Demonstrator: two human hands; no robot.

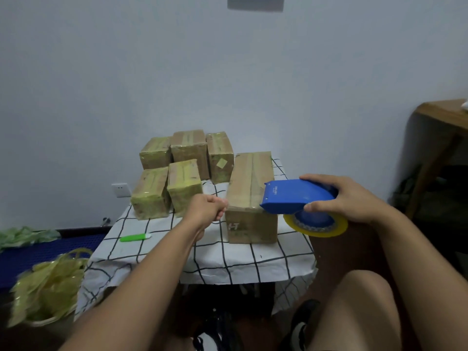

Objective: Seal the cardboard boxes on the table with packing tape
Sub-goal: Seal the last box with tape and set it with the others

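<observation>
Because the untaped box (250, 196) lies with its long axis running away from the person, its top seam runs the same way, from near edge to far edge, and the coming pass of tape would, I judge, follow that line. The right hand (347, 198) is the nearer one: it grips the blue dispenser (296, 198), fingers curled over its top and thumb beneath, with the cutter end touching the box's near right top edge. The left hand (210, 207) sits just left of the box's near corner, fingers curled; whether it pinches a tape end I cannot tell. Five taped boxes (177, 171) stand left of and behind the box on the counter (202, 259).
</observation>
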